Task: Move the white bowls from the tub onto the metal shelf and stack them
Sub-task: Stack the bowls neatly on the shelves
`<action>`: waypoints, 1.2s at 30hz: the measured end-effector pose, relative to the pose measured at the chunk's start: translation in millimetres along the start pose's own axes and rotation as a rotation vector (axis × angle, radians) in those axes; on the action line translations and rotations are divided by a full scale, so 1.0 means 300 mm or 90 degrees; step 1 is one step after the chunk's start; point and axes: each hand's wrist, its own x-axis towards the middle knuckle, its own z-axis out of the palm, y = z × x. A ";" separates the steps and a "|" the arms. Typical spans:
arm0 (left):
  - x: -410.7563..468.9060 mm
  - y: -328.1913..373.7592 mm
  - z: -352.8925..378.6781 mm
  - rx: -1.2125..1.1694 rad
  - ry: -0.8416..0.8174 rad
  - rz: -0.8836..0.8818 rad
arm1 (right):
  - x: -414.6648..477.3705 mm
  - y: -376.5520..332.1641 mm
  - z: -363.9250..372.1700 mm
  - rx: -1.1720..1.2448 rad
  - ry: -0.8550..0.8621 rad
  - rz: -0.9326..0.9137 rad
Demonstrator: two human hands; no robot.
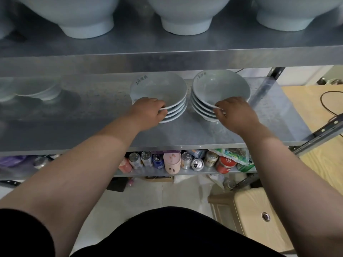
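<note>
Two stacks of white bowls stand side by side on the middle metal shelf (232, 134). Each stack holds several bowls. My left hand (148, 112) pinches the near rim of the top bowl of the left stack (159, 89). My right hand (233, 114) pinches the near rim of the top bowl of the right stack (220, 88). Both top bowls sit nested in their stacks. The tub is out of view.
Three large white bowls (185, 13) stand on the upper shelf (167, 58). More bowls (37, 89) appear blurred at the left of the middle shelf. Drink cans (185, 160) and a pink tube fill the shelf below. A beige cabinet (259, 219) stands at lower right.
</note>
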 end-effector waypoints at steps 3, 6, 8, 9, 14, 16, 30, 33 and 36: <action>-0.118 0.000 -0.033 -0.207 0.121 -0.027 | -0.062 -0.103 -0.029 0.093 0.094 -0.009; -0.287 -0.008 -0.041 -0.413 0.140 -0.116 | -0.148 -0.255 -0.050 0.284 0.088 0.051; -0.397 -0.023 -0.024 -0.539 0.116 -0.195 | -0.199 -0.365 -0.056 0.457 0.003 0.140; -0.447 -0.034 -0.012 -0.587 0.118 -0.223 | -0.217 -0.418 -0.050 0.541 -0.048 0.182; -0.688 -0.127 0.044 -0.673 0.134 -0.309 | -0.280 -0.669 0.022 0.643 -0.170 0.257; -0.777 -0.185 0.051 -0.692 0.125 -0.320 | -0.292 -0.773 0.063 0.632 -0.207 0.254; -1.377 -0.790 -0.006 -0.735 0.170 -0.446 | -0.184 -1.544 0.223 0.642 -0.296 0.162; -1.413 -0.872 -0.020 -0.735 0.184 -0.466 | -0.166 -1.616 0.262 0.647 -0.335 0.157; -1.404 -0.968 -0.035 -0.728 0.213 -0.491 | -0.129 -1.667 0.295 0.632 -0.356 0.141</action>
